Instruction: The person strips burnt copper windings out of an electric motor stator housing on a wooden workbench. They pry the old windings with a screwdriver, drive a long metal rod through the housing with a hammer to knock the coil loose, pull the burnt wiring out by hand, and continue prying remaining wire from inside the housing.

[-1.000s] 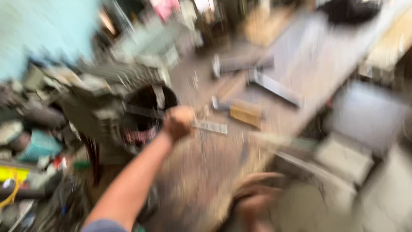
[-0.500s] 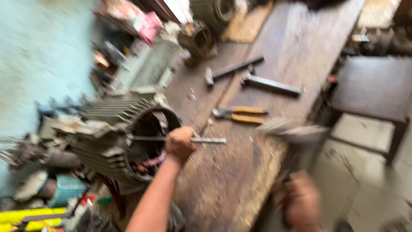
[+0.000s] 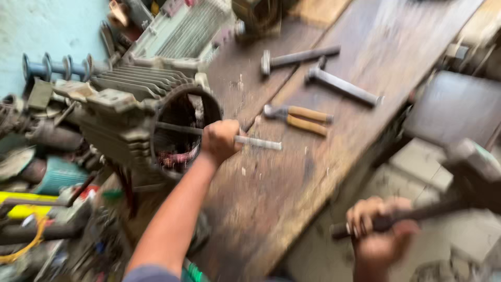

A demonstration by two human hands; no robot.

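My left hand (image 3: pixel 219 141) grips a long metal rod (image 3: pixel 258 142) that runs into the open end of a grey finned motor housing (image 3: pixel 135 115) lying on its side on the wooden workbench (image 3: pixel 292 177). Reddish windings show inside the housing. My right hand (image 3: pixel 378 237) is low at the right, off the bench edge, closed on the handle of a heavy hammer (image 3: pixel 472 175) whose blurred head is raised to the right.
On the bench beyond lie orange-handled pliers (image 3: pixel 300 117) and two metal hammers (image 3: pixel 300 56) (image 3: pixel 342 86). Another finned housing (image 3: pixel 182 34) stands at the back. Motor parts and scrap (image 3: pixel 42 172) crowd the left. A dark stool (image 3: pixel 454 107) sits at the right.
The view has steadied and swung left. My right hand with the hammer has drawn back to the right, away from the rod. My left hand keeps holding the rod in the housing.
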